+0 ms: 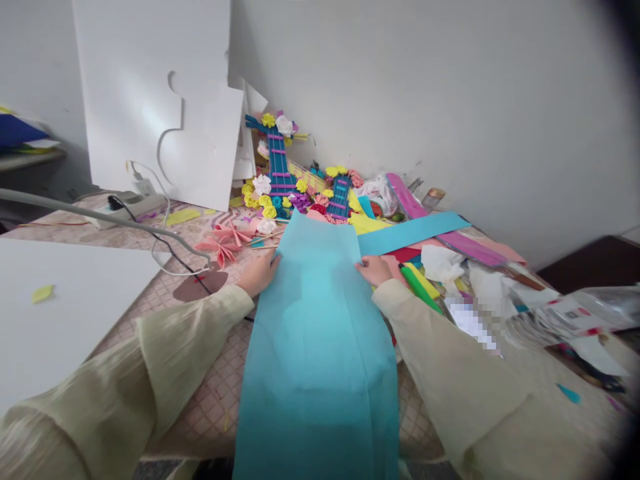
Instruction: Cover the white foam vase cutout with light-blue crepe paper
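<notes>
Patterned table (220,407) — long light-blue sheet (320,333) runs over it, near end past the front edge. Blue strip (415,232) sits just right of the sheet's far end. Left hand (259,273) and right hand (374,270) — fingers curled in, each pinching one side edge of the sheet. Pink paper flower (223,248) near the left hand.

Craft corner: you're at a table under a patterned cloth (215,400), set against a plain pale wall (425,87). Home or studio, can't tell. Signs of paper craft all round you: wide blue sheet (320,347) in front, blue strip (415,232) beyond, folded pink flowers (223,245), yellow rosettes (269,212) around a guitar-like model (279,160). White board (60,313) lies at your left; upright board (125,120) behind has a curved outline. Power strip (115,212) on the tabletop; plastic packaging (585,310) at your right.
</notes>
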{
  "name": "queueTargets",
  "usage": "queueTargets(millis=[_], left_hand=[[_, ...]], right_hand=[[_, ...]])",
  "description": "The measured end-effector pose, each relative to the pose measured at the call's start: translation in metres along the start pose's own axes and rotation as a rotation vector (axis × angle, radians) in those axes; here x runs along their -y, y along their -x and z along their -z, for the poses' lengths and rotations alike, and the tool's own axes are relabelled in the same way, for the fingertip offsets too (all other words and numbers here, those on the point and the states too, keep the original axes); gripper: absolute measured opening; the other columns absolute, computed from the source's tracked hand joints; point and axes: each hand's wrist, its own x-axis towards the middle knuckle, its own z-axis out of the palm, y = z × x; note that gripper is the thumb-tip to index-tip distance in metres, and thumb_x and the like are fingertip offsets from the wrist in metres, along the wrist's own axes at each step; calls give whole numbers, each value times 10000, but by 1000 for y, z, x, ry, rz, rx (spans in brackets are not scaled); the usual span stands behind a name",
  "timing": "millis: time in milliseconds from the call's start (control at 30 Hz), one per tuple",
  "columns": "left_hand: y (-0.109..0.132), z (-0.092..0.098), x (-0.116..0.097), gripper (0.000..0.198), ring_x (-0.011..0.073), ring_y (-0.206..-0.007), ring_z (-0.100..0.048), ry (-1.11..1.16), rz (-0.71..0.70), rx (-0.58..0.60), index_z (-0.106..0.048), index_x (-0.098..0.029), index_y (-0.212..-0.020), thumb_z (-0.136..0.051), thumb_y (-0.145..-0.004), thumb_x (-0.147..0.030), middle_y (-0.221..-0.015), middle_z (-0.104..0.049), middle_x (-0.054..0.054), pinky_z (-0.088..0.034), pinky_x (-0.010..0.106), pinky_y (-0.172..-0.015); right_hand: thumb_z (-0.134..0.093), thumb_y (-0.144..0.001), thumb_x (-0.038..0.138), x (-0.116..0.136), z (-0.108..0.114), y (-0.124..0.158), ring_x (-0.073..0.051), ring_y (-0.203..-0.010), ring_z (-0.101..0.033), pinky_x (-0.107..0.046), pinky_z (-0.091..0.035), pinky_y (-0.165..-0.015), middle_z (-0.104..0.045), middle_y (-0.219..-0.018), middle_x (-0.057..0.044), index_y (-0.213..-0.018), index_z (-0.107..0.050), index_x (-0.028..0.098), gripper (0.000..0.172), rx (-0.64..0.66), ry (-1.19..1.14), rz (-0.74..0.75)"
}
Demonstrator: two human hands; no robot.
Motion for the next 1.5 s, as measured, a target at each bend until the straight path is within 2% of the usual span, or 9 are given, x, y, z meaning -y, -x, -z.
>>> queueTargets(millis=[267, 467, 667, 900, 1200, 1500], left_hand=[[-1, -2, 0, 345, 215, -831, -607, -36, -8, 4, -485, -143, -1056, -271, -886, -353, -923, -637, 111, -429, 291, -709], [-2, -2, 0, 340, 234, -803, -615, -66, 2, 9, -514, -137, -995, -278, -883, -355, -888, -640, 123, -438, 303, -673], [-3, -2, 0, 328, 231, -853, -607, -86, 5, 7, -497, -139, -1038, -308, -877, -353, -936, -633, 124, -441, 301, -719], [-4, -4, 1, 340, 241, -872, -606, -112, -6, 3, -444, -144, -1104, -301, -874, -349, -961, -632, 123, -447, 308, -712], [-5, -3, 0, 336, 227, -876, -606, -130, 9, 25, -438, -148, -1102, -303, -872, -354, -963, -631, 117, -447, 293, -709], [-7, -3, 1, 337, 254, -862, -609, -135, -6, 20, -443, -124, -1083, -304, -865, -341, -944, -630, 140, -454, 313, -691]], right_hand=[[-480, -849, 315, 2, -1, -5, -150, -819, -579, -345, -486, -716, -592, -961, -48, -980, -559, 140, 233, 34, 29, -12], [-483, -848, 316, 4, -3, -4, -144, -791, -583, -330, -493, -688, -596, -940, -43, -974, -560, 135, 234, 71, 37, -25], [-480, -849, 314, 4, -3, -4, -148, -812, -579, -339, -491, -704, -590, -963, -49, -988, -556, 140, 235, 91, 46, -42], [-481, -848, 317, 5, -2, -2, -157, -834, -577, -354, -487, -720, -583, -988, -54, -1013, -547, 140, 250, 103, 42, -53], [-485, -846, 313, 4, -1, -1, -149, -812, -580, -338, -490, -702, -590, -964, -48, -990, -555, 139, 235, 103, 37, -53], [-486, -846, 311, 6, 1, 1, -153, -827, -578, -346, -489, -713, -587, -979, -52, -997, -554, 140, 238, 117, 28, -63]])
